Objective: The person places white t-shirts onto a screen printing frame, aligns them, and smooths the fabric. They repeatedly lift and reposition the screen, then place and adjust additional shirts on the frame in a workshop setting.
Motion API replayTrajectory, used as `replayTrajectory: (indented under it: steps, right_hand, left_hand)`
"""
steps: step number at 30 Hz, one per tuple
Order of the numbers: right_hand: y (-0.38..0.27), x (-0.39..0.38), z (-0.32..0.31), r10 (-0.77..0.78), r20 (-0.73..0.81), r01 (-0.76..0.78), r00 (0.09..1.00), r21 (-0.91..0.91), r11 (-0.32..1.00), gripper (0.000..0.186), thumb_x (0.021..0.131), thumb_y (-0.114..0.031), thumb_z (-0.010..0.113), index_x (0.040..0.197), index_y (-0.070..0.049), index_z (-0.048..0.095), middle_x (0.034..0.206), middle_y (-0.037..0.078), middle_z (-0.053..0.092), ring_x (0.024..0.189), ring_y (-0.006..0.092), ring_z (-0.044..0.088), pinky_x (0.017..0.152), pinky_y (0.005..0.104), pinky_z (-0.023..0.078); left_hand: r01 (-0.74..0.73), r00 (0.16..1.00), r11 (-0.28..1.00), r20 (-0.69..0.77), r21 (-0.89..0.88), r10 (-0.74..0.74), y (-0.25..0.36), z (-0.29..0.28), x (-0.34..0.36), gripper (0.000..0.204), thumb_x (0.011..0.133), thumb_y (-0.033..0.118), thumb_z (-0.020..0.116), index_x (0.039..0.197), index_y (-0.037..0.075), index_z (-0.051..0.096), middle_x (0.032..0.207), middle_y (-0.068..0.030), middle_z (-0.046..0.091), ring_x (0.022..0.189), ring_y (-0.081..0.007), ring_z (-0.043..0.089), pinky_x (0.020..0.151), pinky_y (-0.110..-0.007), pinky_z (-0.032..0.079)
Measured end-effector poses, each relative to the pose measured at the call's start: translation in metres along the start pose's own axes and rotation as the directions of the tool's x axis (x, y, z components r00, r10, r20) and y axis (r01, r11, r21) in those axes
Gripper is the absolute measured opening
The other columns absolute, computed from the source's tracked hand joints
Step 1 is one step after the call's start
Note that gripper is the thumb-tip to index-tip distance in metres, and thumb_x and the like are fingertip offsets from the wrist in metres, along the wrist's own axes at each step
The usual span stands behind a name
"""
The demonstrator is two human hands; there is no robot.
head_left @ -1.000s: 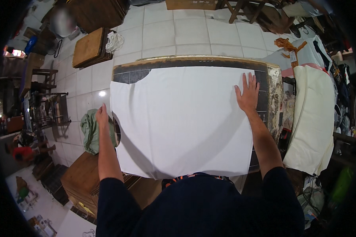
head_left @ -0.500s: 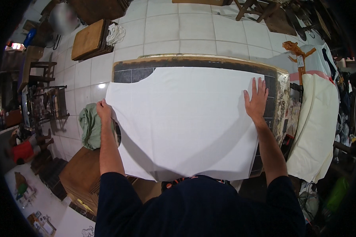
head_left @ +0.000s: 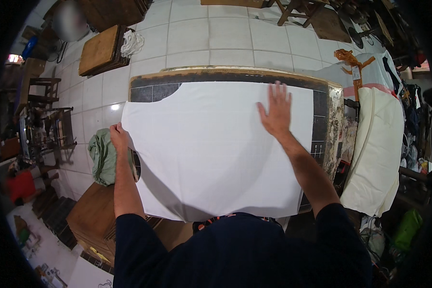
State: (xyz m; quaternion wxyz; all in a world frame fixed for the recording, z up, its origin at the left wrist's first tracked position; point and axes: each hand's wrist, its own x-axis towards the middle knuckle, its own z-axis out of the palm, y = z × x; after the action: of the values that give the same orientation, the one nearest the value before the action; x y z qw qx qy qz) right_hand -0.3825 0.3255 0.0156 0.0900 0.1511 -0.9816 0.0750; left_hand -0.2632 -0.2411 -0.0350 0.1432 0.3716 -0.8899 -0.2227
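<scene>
A wide piece of white cloth (head_left: 211, 153), with a curved cut-out at its far left corner, covers most of a dark board (head_left: 320, 108) with thin white lines. My left hand (head_left: 120, 137) pinches the cloth's left edge between thumb and fingers, just beyond the board's side. Over the far right part of the cloth, my right hand (head_left: 276, 111) is spread with the palm down. Its fingertips are slightly blurred and lie close to the far edge. Whether the whole palm touches the cloth I cannot tell.
Green cloth (head_left: 102, 156) hangs beside my left forearm, above a stack of brown boards (head_left: 93, 216). A cream fabric bundle (head_left: 374, 153) stands at the right, near an orange tied bag (head_left: 354, 65). Another board stack (head_left: 100, 50) rests on the tiled floor. A person in red (head_left: 20, 185) is at far left.
My right hand has slid left across the cloth, away from its right edge. My left hand keeps its pinch on the left edge. The whole view has shifted slightly.
</scene>
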Motion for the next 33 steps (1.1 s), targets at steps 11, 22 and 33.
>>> replayTrajectory:
  steps: [11,22,33]
  right_hand:
    - [-0.171,0.059,0.026,-0.231,0.14,0.205,0.963,0.18,0.962,0.068,0.098,-0.051,0.036,0.148,-0.007,0.031,0.156,0.017,0.024,0.145,0.0373,0.015,0.117,0.0553,0.007]
    - [-0.026,0.011,0.008,0.176,-0.002,-0.176,0.984,-0.011,0.984,0.074,0.092,-0.05,0.052,0.15,-0.01,0.03,0.156,0.021,0.022,0.144,0.0412,0.016,0.115,0.0582,0.013]
    - [0.101,-0.031,-0.007,0.366,-0.068,-0.372,0.928,-0.127,0.92,0.069,0.095,-0.046,0.048,0.148,-0.004,0.03,0.154,0.021,0.024,0.144,0.0401,0.018,0.114,0.0591,0.011]
  left_hand:
    - [0.13,0.986,0.986,-0.115,0.102,-0.119,0.03,-0.016,-0.011,0.029,0.095,0.027,0.055,0.103,-0.001,0.06,0.097,-0.0205,0.066,0.089,-0.0404,0.061,0.079,-0.047,0.047]
    - [-0.802,0.538,0.574,0.217,-0.165,0.814,0.26,0.076,-0.142,0.056,0.093,0.026,0.056,0.144,0.008,0.041,0.151,-0.0189,0.033,0.142,-0.0368,0.026,0.115,-0.051,0.02]
    - [-0.756,0.645,0.638,0.336,0.146,0.687,0.259,0.08,-0.126,0.069,0.097,0.048,0.045,0.151,0.011,0.026,0.157,-0.0188,0.02,0.147,-0.0339,0.013,0.117,-0.053,0.006]
